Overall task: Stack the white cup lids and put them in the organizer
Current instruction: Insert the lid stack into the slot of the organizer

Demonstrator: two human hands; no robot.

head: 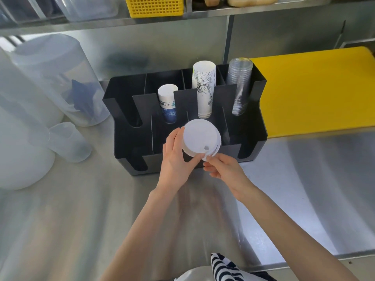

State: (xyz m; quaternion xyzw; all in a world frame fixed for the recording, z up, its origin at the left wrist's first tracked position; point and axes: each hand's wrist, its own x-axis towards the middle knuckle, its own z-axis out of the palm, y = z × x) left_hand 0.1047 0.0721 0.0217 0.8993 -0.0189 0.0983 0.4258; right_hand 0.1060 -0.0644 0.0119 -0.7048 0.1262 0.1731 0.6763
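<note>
Translucent plastic jugs (52, 82) stand at the left of the steel counter (304, 189). The left hand (176, 159) cups a small stack of round white plastic cup lids (200, 139) — held tilted above the front compartments of the black plastic organizer (261, 138). The right hand (225, 169) pinches the stack's near rim. Farther right lies a yellow cutting board (316, 92).

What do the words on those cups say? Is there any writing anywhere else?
Short blue-and-white paper cups: a line of printed characters on a band, too blurred to read.
Tall white paper cups: black line drawing only, no letters that can be made out.
White cup lids, clear cups, black organizer, yellow board: no writing shows.
</note>
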